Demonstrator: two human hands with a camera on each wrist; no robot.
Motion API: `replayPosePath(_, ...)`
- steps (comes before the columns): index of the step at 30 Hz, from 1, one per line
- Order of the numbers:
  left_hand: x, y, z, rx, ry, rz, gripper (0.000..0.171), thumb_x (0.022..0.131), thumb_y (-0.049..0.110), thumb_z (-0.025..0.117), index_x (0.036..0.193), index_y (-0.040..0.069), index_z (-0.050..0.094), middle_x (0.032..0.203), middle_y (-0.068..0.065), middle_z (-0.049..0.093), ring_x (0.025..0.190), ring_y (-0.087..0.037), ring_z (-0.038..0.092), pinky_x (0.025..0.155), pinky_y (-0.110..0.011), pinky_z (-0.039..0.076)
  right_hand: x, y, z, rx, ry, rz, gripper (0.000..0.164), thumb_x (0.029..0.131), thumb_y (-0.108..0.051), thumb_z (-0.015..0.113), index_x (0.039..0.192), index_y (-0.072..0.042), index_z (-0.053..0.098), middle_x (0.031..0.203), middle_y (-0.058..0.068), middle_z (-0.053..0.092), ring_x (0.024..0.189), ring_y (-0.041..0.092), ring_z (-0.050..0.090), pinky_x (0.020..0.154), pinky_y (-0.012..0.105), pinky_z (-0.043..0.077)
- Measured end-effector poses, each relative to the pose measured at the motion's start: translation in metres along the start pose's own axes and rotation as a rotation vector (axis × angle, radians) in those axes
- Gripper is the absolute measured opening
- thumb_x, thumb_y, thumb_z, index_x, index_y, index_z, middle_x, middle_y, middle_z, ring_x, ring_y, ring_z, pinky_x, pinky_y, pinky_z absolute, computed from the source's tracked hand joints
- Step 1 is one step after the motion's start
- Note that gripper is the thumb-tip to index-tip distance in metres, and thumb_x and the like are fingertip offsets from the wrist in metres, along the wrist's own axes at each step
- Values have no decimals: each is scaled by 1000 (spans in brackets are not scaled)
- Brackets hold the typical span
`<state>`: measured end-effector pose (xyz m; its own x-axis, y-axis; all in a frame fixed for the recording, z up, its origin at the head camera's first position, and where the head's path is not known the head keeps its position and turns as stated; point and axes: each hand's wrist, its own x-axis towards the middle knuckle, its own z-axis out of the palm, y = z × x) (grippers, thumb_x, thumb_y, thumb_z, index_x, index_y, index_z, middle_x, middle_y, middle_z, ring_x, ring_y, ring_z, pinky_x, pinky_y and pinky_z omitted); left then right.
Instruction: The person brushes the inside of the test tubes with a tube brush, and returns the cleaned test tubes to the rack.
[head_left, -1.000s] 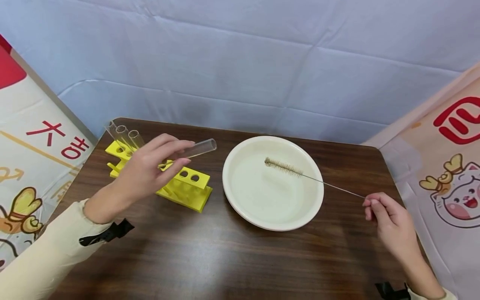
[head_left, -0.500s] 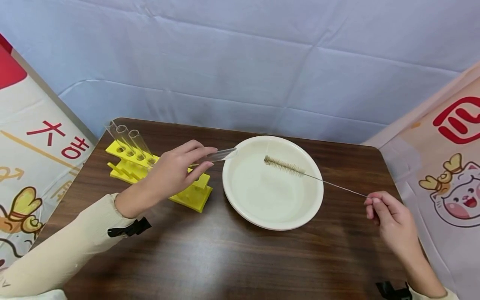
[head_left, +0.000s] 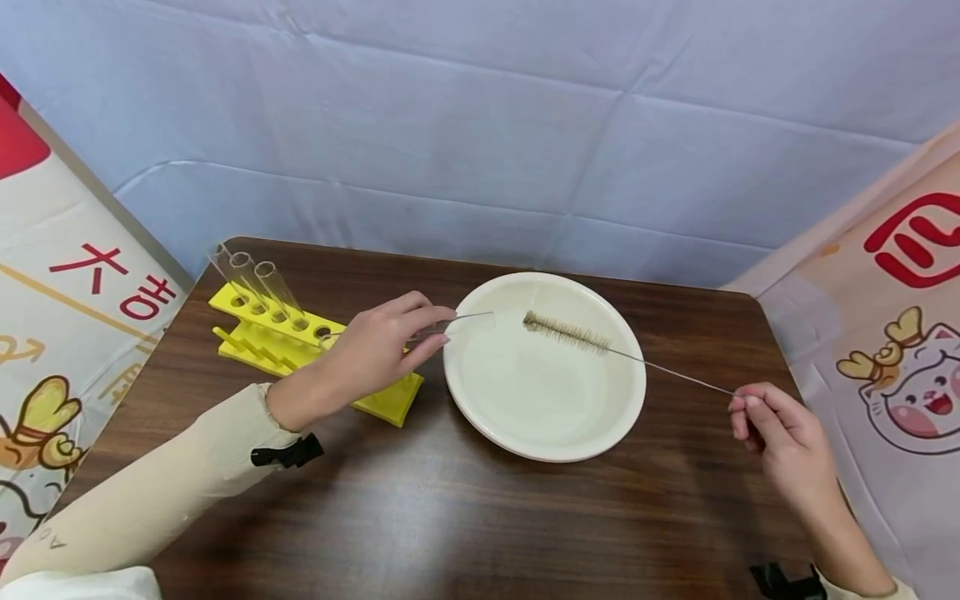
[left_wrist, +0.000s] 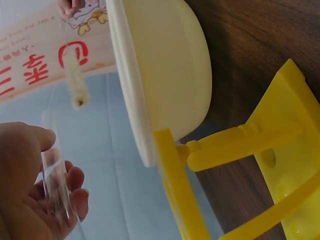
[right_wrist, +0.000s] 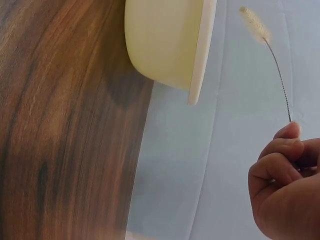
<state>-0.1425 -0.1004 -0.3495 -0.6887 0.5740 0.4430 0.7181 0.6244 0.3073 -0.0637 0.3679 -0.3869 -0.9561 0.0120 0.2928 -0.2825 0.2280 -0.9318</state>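
My left hand (head_left: 378,346) holds a clear glass test tube (left_wrist: 56,182) between thumb and fingers, its mouth pointing right over the left rim of a white basin (head_left: 543,450). At the right, my right hand (head_left: 783,442) pinches the thin wire handle of a test tube brush (head_left: 566,331). The bristle head hangs above the basin, its tip towards the tube and a short gap apart from it. In the right wrist view the brush wire (right_wrist: 281,75) rises from curled fingers. Part of the tube is hidden behind my left fingers.
A yellow test tube rack (head_left: 390,404) stands left of the basin, partly behind my left hand. Several clear test tubes (head_left: 273,287) lean in its left holes. All stand on a dark wooden table (head_left: 480,533), with a pale cloth (head_left: 480,150) behind.
My left hand has carried the test tube rightward from above the rack to the basin's left rim. The right hand and brush have barely moved.
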Motion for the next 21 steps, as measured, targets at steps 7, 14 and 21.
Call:
replayPosePath(7, 4, 1, 4, -2, -35, -9, 28, 99, 21, 70, 124, 9, 72, 103, -7, 64, 62, -8, 48, 53, -23, 43, 0, -5, 5, 137, -26, -5, 31, 105, 10, 36, 92, 2, 63, 67, 2, 57, 58, 12, 47, 47, 31, 29)
replayPosePath(14, 7, 3, 8, -16, -51, -7, 28, 99, 21, 70, 125, 9, 72, 104, -5, 64, 64, -8, 50, 54, -23, 44, -2, -9, 8, 201, -84, -31, 30, 105, 12, 33, 93, 6, 60, 69, 4, 56, 58, 16, 45, 47, 33, 26)
replayPosePath(21, 7, 1, 11, -35, -55, 1, 28, 99, 20, 69, 125, 9, 71, 104, -6, 65, 64, -9, 52, 55, -23, 45, -3, -7, 8, 213, -122, -47, 33, 105, 13, 32, 96, 5, 62, 70, 5, 56, 59, 15, 45, 48, 33, 26)
